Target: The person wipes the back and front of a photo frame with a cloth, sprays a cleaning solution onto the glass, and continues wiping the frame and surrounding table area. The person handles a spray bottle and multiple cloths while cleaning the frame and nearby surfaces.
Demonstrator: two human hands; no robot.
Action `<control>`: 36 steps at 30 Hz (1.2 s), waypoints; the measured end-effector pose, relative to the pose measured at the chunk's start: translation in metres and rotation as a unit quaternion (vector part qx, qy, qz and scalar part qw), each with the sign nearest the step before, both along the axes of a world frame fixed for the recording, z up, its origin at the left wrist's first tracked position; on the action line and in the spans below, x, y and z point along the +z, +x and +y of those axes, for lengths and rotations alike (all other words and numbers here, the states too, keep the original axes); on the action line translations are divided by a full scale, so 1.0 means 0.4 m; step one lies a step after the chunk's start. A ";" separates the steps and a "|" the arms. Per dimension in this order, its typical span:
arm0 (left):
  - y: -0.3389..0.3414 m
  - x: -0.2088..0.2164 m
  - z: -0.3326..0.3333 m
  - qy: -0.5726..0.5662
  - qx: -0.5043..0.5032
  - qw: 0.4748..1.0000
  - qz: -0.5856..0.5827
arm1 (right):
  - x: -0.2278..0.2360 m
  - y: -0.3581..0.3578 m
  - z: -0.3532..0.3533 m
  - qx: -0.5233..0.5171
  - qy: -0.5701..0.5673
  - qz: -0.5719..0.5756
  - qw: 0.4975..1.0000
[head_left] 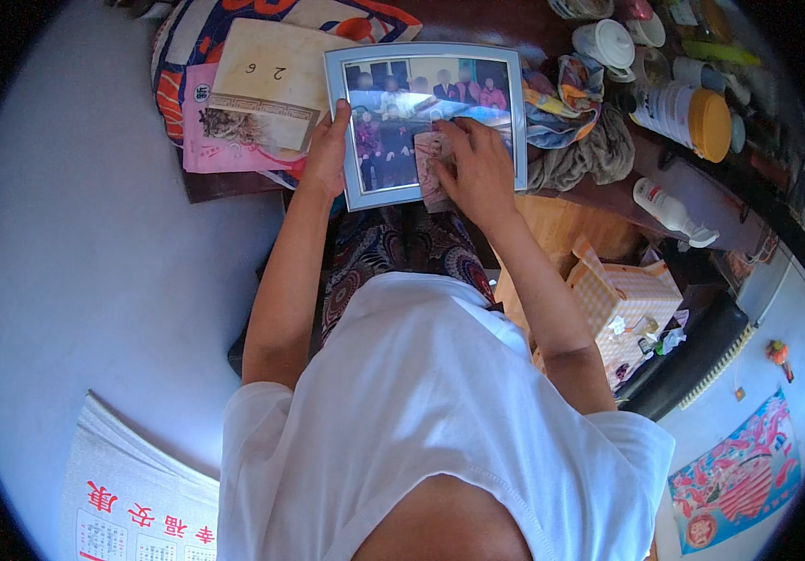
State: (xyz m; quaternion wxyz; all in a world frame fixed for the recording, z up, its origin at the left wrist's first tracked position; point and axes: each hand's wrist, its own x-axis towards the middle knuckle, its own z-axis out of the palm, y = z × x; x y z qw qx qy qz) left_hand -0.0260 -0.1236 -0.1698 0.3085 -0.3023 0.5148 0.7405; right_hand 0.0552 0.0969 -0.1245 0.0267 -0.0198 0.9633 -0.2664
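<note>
Fingers (340,120) of the left hand (326,161) clasp a picture frame (391,103), up at twelve o'clock, by its nine-o'clock edge; the right hand (482,173) grasps a pinkish cloth (428,154) over its six-o'clock part.

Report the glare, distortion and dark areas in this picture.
Head view: pale glare streaks the glass of the framed photo; head view: the upper edge of the calendar curves near the rim; head view: black fills the corners outside the fisheye circle.

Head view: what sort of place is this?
Likely a room in a home: there's a framed group photo, a lidded white mug and a wall calendar.
</note>
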 end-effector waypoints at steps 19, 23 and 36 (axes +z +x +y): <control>-0.018 0.022 0.009 -0.008 -0.014 1.000 0.009 | -0.016 0.008 -0.021 0.005 0.019 -0.015 1.000; -0.015 0.009 0.008 -0.004 -0.005 1.000 0.007 | -0.004 0.015 -0.030 0.015 0.025 -0.007 1.000; -0.006 0.014 0.014 0.035 0.018 0.999 -0.008 | -0.017 0.014 -0.039 0.021 0.057 0.015 0.998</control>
